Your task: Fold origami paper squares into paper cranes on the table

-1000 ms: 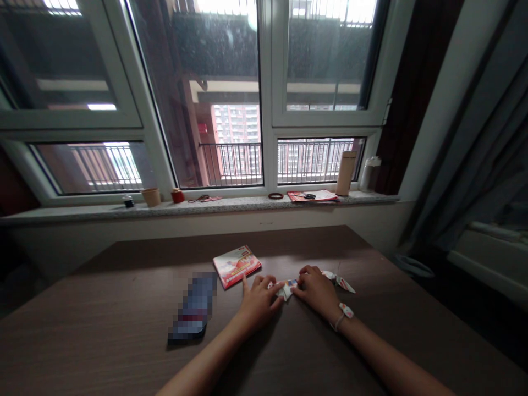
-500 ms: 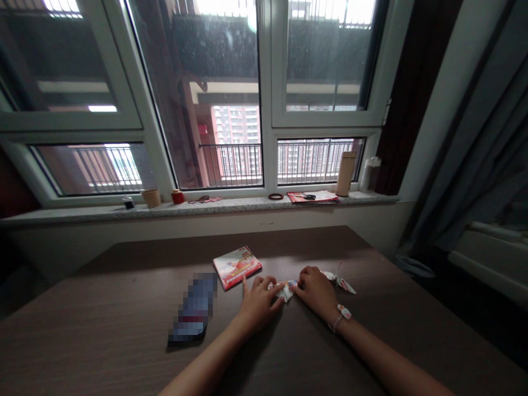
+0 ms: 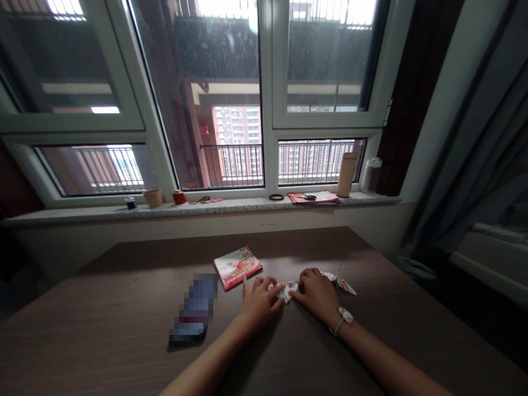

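A small piece of folded printed paper (image 3: 287, 291), mostly white with coloured patches, lies on the table between my hands. From the left, my left hand (image 3: 260, 303) pins it with thumb and bent fingers. My right hand (image 3: 318, 291) has its curled fingers and thumb at the paper's right edge, and the fingertips are partly hidden. On that wrist is a thin band with a small folded paper piece (image 3: 345, 315). Just beyond my right hand lies another folded paper shape (image 3: 345, 286), partly covered by the hand.
A red and white printed booklet (image 3: 238, 268) lies beyond my left hand on the brown table (image 3: 124, 308). Left of my forearm is a blurred-out dark blue object (image 3: 193, 311). The windowsill holds a paper cup (image 3: 153, 198), a tan bottle (image 3: 346, 175) and scissors (image 3: 310, 197) on papers.
My right thumb has shifted slightly along the folded paper, showing more of its right end. My left hand stays nearly in place.
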`<action>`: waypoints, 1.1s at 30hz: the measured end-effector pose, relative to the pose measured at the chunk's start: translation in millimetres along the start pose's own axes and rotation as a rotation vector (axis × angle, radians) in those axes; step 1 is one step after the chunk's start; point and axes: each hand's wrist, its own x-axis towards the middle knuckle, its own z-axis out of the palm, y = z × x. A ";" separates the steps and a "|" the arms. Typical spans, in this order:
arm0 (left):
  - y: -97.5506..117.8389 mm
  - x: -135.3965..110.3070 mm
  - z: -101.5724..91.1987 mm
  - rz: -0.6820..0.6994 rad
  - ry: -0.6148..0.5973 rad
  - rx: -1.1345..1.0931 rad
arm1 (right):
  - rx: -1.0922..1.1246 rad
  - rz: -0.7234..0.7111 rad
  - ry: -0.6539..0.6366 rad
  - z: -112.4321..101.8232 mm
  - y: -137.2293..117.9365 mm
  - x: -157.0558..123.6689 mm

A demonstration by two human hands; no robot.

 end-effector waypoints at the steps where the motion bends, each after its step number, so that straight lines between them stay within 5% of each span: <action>1: 0.1 -0.1 -0.1 -0.001 0.002 0.000 | 0.002 -0.001 0.001 -0.2 -0.2 -0.1; 33: -0.9 -0.3 0.7 -0.003 0.033 -0.019 | 0.026 -0.024 -0.019 -1.5 0.5 -6.7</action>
